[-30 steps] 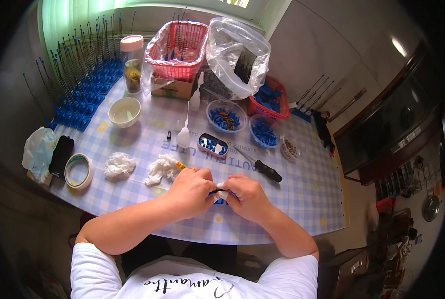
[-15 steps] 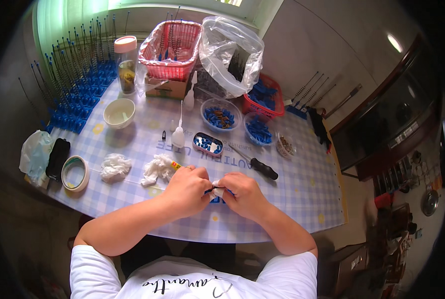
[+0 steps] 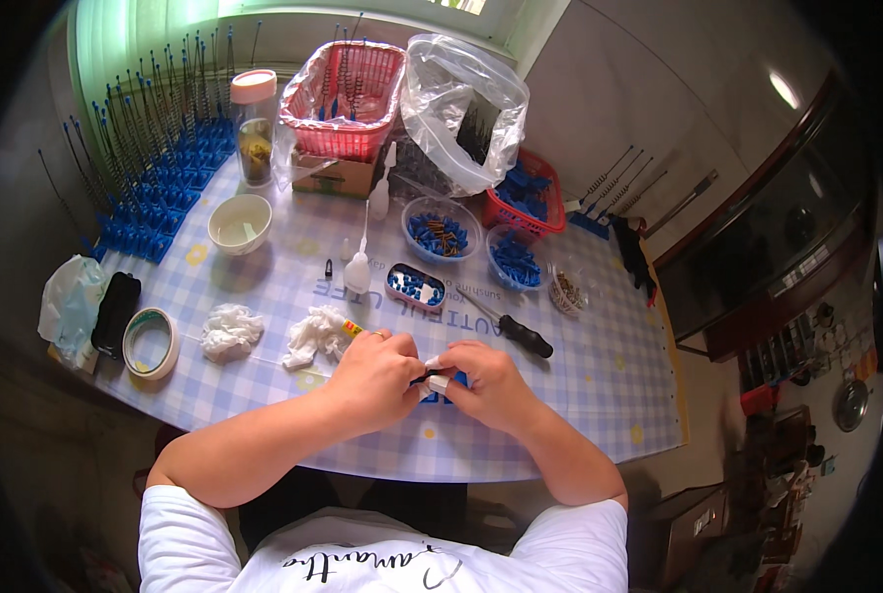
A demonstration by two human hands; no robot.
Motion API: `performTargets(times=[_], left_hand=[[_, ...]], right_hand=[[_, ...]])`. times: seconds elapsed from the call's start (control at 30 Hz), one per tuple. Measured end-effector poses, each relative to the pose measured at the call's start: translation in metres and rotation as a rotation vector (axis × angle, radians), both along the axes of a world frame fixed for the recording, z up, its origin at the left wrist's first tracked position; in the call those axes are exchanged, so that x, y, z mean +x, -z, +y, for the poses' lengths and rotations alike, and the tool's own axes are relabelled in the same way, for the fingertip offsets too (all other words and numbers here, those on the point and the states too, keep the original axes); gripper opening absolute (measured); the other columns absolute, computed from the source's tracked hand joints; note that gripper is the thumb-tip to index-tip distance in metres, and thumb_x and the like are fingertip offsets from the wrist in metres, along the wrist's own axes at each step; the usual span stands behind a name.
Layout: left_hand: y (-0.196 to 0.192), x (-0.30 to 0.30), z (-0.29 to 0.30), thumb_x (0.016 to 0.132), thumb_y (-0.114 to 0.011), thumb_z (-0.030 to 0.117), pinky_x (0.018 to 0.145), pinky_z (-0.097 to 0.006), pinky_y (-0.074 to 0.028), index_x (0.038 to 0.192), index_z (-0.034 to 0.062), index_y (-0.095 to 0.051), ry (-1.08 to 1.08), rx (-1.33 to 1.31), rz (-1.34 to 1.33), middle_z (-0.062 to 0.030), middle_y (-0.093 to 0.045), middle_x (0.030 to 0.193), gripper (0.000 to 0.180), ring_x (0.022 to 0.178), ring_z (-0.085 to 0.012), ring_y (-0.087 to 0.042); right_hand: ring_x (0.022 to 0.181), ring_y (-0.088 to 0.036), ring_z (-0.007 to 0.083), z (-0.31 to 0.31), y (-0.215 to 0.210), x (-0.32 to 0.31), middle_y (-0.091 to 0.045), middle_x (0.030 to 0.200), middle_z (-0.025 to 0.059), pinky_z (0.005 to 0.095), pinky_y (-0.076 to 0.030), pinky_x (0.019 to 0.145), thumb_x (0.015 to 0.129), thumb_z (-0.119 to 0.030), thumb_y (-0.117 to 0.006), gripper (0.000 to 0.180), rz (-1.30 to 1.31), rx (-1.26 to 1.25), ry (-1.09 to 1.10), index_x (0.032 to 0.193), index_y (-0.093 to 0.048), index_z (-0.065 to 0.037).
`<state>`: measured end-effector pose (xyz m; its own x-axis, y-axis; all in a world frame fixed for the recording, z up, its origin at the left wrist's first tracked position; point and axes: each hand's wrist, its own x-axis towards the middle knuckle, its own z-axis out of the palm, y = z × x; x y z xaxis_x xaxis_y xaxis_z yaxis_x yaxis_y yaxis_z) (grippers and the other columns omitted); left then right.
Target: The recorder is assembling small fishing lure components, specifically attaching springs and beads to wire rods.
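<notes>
Close together over the near middle of the table, my left hand (image 3: 377, 374) and my right hand (image 3: 483, 381) meet with their fingers pinched. Between the fingertips is a small dark piece (image 3: 422, 377), mostly hidden, with white tissue (image 3: 440, 383) around it at my right fingers. A bit of blue (image 3: 461, 380) shows beside the right fingers; what it belongs to is unclear. Behind my left knuckles a yellow-and-red tube end (image 3: 352, 327) sticks out; whether that hand holds it cannot be told. A crumpled white tissue (image 3: 313, 338) lies just left of it.
A screwdriver (image 3: 527, 337) lies beyond my right hand. Farther back stand an oval tin (image 3: 416, 302), a squeeze bottle (image 3: 358, 274), tubs of blue parts (image 3: 441, 237) and red baskets (image 3: 339, 138). Tape (image 3: 150, 344) and a bowl (image 3: 240, 224) are left; upright spring rods (image 3: 150, 212) stand far left.
Both hands stay nearly in place, with a slight shift of the right fingers. More of the white tissue and dark piece shows between them. The whole view has shifted slightly.
</notes>
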<state>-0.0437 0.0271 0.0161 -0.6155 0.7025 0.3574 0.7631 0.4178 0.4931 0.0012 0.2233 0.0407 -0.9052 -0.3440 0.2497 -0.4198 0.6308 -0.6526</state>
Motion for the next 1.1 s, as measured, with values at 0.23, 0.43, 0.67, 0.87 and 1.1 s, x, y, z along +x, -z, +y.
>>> performTargets(times=[0.23, 0.43, 0.67, 0.87, 1.1], left_hand=[[-0.001, 0.001, 0.001, 0.071, -0.072, 0.015, 0.079, -0.040, -0.046, 0.086, 0.0082, -0.073, 0.001, -0.015, -0.010, -0.0065, -0.063, 0.092, 0.016, 0.089, -0.0269, -0.060], [-0.003, 0.001, 0.000, 0.073, -0.072, 0.017, 0.081, -0.040, -0.045, 0.090, 0.0077, -0.072, 0.005, -0.049, -0.028, -0.0067, -0.063, 0.094, 0.019, 0.090, -0.0270, -0.060], [-0.005, 0.002, -0.002, 0.074, -0.072, 0.017, 0.081, -0.039, -0.044, 0.092, 0.0071, -0.072, -0.003, -0.068, -0.050, -0.0069, -0.063, 0.094, 0.021, 0.091, -0.0280, -0.060], [-0.007, -0.001, 0.000, 0.072, -0.073, 0.016, 0.082, -0.040, -0.045, 0.093, 0.0065, -0.072, 0.027, -0.074, -0.062, -0.0079, -0.063, 0.095, 0.023, 0.090, -0.0288, -0.060], [-0.002, -0.001, -0.002, 0.071, -0.073, 0.016, 0.081, -0.041, -0.045, 0.093, 0.0062, -0.071, 0.025, -0.052, -0.078, -0.0084, -0.063, 0.095, 0.024, 0.091, -0.0294, -0.060]], right_hand=[[0.082, -0.069, 0.0193, 0.008, 0.000, -0.002, -0.070, 0.090, 0.0099, 0.0296, -0.052, 0.076, 0.075, -0.003, -0.073, 0.029, -0.111, -0.052, 0.025, 0.104, -0.067, -0.003], [0.081, -0.067, 0.0149, 0.010, -0.027, 0.000, -0.071, 0.091, 0.0090, 0.0275, -0.052, 0.077, 0.077, -0.003, -0.070, 0.031, -0.308, -0.153, 0.112, 0.108, -0.067, -0.002], [0.074, -0.063, 0.0225, 0.030, -0.059, -0.020, -0.064, 0.084, 0.0120, 0.0321, -0.049, 0.067, 0.075, 0.002, -0.061, 0.018, 0.042, 0.232, 0.159, 0.091, -0.069, -0.001], [0.080, -0.062, 0.0318, 0.047, -0.057, -0.111, -0.063, 0.086, 0.0141, 0.0363, -0.050, 0.073, 0.074, -0.002, -0.063, 0.015, 0.223, 0.373, 0.223, 0.088, -0.068, 0.000], [0.088, -0.064, 0.0330, 0.030, -0.041, -0.162, -0.065, 0.089, 0.0129, 0.0412, -0.051, 0.080, 0.075, -0.008, -0.064, 0.014, 0.169, 0.581, 0.114, 0.087, -0.070, -0.005]])
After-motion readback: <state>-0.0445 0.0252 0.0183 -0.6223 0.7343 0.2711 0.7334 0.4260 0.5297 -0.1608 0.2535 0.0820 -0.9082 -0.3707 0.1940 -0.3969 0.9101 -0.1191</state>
